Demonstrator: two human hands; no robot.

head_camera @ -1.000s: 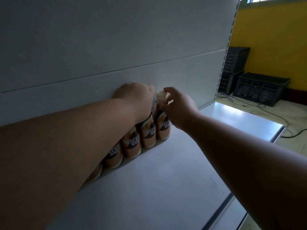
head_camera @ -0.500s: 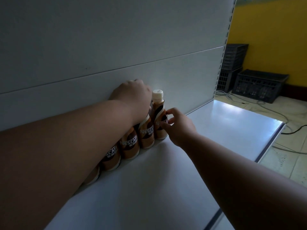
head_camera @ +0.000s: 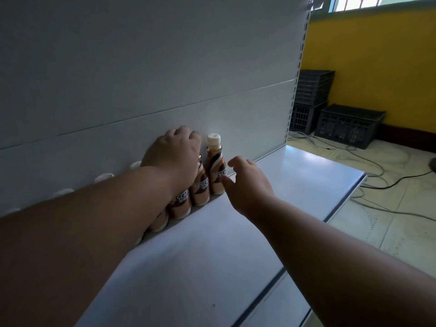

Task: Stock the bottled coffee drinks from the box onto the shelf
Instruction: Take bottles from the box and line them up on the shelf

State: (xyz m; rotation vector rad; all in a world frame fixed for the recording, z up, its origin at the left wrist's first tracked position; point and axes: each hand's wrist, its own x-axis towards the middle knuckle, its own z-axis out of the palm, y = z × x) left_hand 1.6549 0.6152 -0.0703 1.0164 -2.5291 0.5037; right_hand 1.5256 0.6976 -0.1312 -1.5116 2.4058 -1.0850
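Observation:
A row of brown coffee bottles with white caps stands along the shelf's back panel [head_camera: 141, 67]. The end bottle [head_camera: 215, 166] is upright at the right end of the row. My left hand [head_camera: 174, 152] reaches over the row, fingers curled on the top of the neighbouring bottle [head_camera: 201, 190], hiding its cap. My left forearm covers most of the row; a few caps [head_camera: 103, 178] show behind it. My right hand [head_camera: 247, 185] is open beside the end bottle, its thumb at the label. No box is in view.
The white shelf [head_camera: 212, 256] extends right and toward me, ending at a front edge rail. Beyond its right end, black plastic crates [head_camera: 349, 125] sit on the tiled floor against a yellow wall, with cables [head_camera: 377, 161] trailing across the tiles.
My right hand has let go of the end bottle's cap and dropped to its side, fingers spread. My left hand stays on top of the neighbouring bottle.

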